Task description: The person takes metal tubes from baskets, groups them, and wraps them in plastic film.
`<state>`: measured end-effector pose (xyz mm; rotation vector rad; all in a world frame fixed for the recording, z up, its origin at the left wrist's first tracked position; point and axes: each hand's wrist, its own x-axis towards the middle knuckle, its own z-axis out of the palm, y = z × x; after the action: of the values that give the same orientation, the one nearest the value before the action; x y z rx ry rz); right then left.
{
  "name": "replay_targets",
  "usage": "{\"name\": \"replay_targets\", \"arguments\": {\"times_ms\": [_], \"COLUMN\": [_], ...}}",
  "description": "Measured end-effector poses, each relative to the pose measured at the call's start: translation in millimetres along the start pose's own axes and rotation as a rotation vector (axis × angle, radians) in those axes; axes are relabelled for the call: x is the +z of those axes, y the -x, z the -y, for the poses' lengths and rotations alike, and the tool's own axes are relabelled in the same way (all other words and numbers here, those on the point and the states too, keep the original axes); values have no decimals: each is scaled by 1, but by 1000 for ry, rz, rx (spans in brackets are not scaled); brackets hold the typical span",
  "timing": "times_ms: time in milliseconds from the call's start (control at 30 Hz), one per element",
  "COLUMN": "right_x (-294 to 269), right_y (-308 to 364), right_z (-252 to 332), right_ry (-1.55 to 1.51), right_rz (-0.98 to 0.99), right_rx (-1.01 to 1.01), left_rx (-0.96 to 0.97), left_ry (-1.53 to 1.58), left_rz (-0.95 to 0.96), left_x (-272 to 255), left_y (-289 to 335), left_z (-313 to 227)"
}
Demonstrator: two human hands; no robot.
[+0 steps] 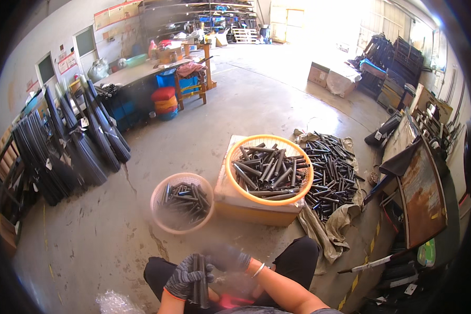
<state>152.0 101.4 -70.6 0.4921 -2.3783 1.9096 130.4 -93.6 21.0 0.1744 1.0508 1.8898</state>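
In front of my lap, my left hand (pixel 182 277), in a grey striped glove, is closed around a few black tubes (pixel 200 294) standing roughly upright. My right hand (pixel 235 259), gloved in dark grey, is close to their upper ends; a blurred patch hides its fingers. Ahead of me an orange-rimmed basket (pixel 230 175) full of short black tubes rests on a cardboard box (pixel 256 215). To its left, on the floor, a pale pink basket (pixel 157 212) holds more tubes. A large heap of black tubes (pixel 329 172) lies on a cloth sheet (pixel 319 235) at the right.
Bundles of long black strips (pixel 83 146) stand at the left, near a worktable (pixel 136 73) and a wooden stool (pixel 191 89). A rusty panel (pixel 423 193) leans at the right. Clear plastic wrap (pixel 118 303) lies at the lower left. Boxes (pixel 335 78) sit farther back.
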Motion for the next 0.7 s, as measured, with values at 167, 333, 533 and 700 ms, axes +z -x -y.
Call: {"name": "replay_targets", "arguments": {"times_ms": [167,333,533,700], "right_x": [15,2,-31,-20], "right_y": [17,37,109,99], "right_z": [-77,-108,-167,-114], "right_ry": [-142,334,760,378], "right_rz": [-64,-207,-16,-37], "right_rx": [187,28,971,811], "left_rx": [114,-68,-3,84], "left_ry": [158,117,197,258], "left_rz": [-39,15,-97,-71], "left_x": [11,-5,7,-5], "left_y": [-11,-13,0,8], "left_z": [13,20,4,-14]}}
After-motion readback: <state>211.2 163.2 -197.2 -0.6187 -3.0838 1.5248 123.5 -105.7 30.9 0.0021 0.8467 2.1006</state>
